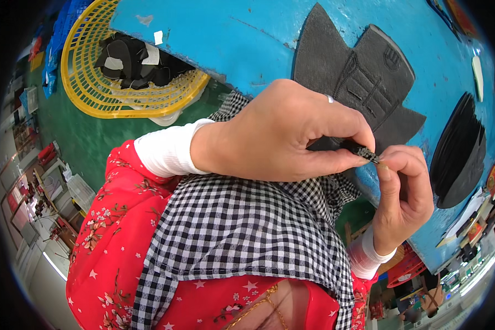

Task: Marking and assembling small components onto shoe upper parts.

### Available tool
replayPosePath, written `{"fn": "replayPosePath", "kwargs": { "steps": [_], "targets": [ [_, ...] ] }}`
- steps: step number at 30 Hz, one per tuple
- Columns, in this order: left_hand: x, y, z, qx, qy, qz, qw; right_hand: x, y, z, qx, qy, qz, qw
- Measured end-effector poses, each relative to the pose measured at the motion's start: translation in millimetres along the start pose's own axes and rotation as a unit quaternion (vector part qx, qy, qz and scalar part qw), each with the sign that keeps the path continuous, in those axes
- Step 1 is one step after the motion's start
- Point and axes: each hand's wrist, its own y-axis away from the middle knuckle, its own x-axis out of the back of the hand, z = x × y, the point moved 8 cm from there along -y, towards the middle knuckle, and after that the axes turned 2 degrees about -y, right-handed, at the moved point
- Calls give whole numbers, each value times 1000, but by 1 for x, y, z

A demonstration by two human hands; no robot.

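Note:
Between the thumb and forefinger of my left hand (280, 135) is a small black piece (364, 152) with a pale-speckled edge; its exact kind I cannot make out. My right hand (404, 192) pinches the piece's right end, so the fingertips of both hands nearly meet. Just beyond my hands lies a dark grey textured shoe upper (368, 77), spread flat with pointed flaps and stitched ridges, partly hidden by my left hand. A ring shows on a left finger.
A blue worktable (247, 44) carries the upper. To its right sits a fanned stack of black flat pieces (459, 151), with a white strip (477, 78) above. At the left, a yellow plastic basket (74, 71) holds black scraps. A checked apron (231, 231) covers my lap.

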Motion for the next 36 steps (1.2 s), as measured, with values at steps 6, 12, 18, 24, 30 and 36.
{"fn": "replayPosePath", "kwargs": {
  "steps": [6, 12, 18, 24, 30, 36],
  "targets": [
    [32, -14, -7, -88, -116, 48, 988, 17, -21, 15, 41, 157, 116, 980],
    [22, -12, -18, -139, -231, -1, 963, -9, -40, 19, 80, 183, 130, 971],
    [21, -9, -22, -142, -225, 10, 964, -15, -44, 23, 85, 196, 108, 971],
    [21, -9, -22, -141, -235, -6, 962, -17, -46, 22, 71, 209, 89, 971],
    [13, -11, -18, -155, -338, -67, 926, -15, -48, 22, 50, 223, 81, 970],
    [12, -12, -19, -151, -337, -55, 928, -11, -55, 29, 15, 189, 52, 980]
  ]
}}
